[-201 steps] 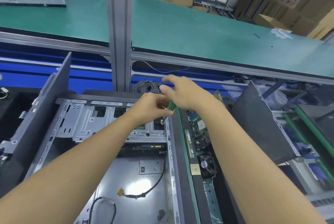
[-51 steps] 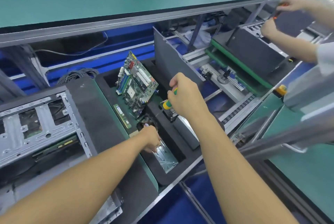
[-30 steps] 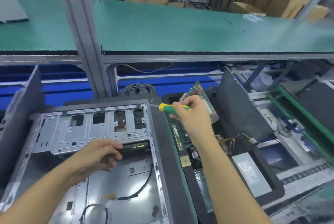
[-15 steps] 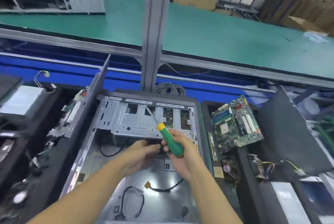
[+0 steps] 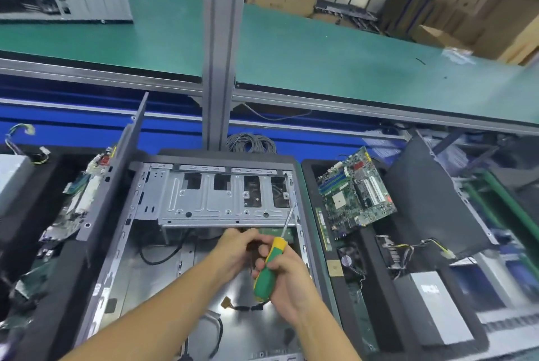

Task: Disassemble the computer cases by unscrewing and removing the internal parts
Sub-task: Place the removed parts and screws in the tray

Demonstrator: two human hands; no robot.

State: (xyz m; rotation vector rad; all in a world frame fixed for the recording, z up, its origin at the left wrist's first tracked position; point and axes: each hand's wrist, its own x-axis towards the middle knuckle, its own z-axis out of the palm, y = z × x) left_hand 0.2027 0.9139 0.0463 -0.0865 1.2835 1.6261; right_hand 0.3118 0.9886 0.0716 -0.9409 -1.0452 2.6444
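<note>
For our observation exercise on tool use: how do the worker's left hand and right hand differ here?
The right hand grips the green-and-yellow screwdriver; the left hand holds no tool, and what its fingers touch is hidden. The right hand sits nearer the camera; the left hand reaches further in, up to the lower edge of the drive cage. Both are bare and work inside the open case.

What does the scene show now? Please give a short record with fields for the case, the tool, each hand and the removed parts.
case: open side up, cage at its far end
screwdriver: gripped by right hand, tip at the cage's right edge
left hand: at the cage's near edge, grip unclear
motherboard: right of the case, leaning
power supply: right of the case, nearer
</note>
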